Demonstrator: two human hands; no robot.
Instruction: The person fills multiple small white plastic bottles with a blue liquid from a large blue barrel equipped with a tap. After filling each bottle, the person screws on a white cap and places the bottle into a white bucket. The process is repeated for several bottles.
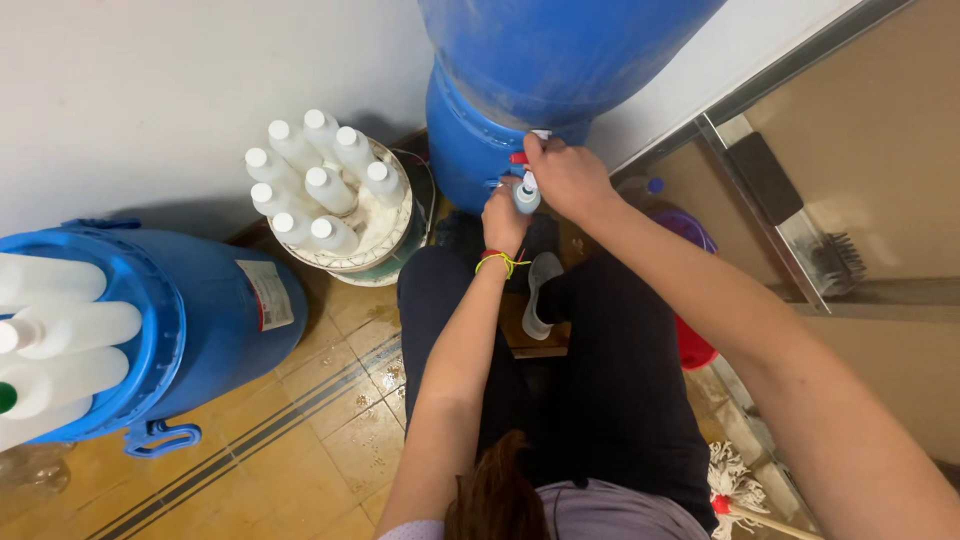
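At the far centre stands a big blue barrel (560,60), tilted over a second blue drum (465,150) beneath it. Near left sits another blue drum (215,320), wearing a white rectangular label with a red strip (268,295) on its side; white bottles (60,330) lie across its open top. Between the drums, against the wall, a round white bucket (385,235) holds a cluster of upright white capped bottles (315,180). To the right, a red-and-purple bucket (692,340) hides partly behind the right arm, and a mop head (735,480) lies near right.

The right hand (570,178) is curled closed over a red-handled tap (520,158) on the lower drum. The left hand (503,220) wraps its fingers round a small white bottle (526,195), held touching under the tap; only the bottle's top shows.
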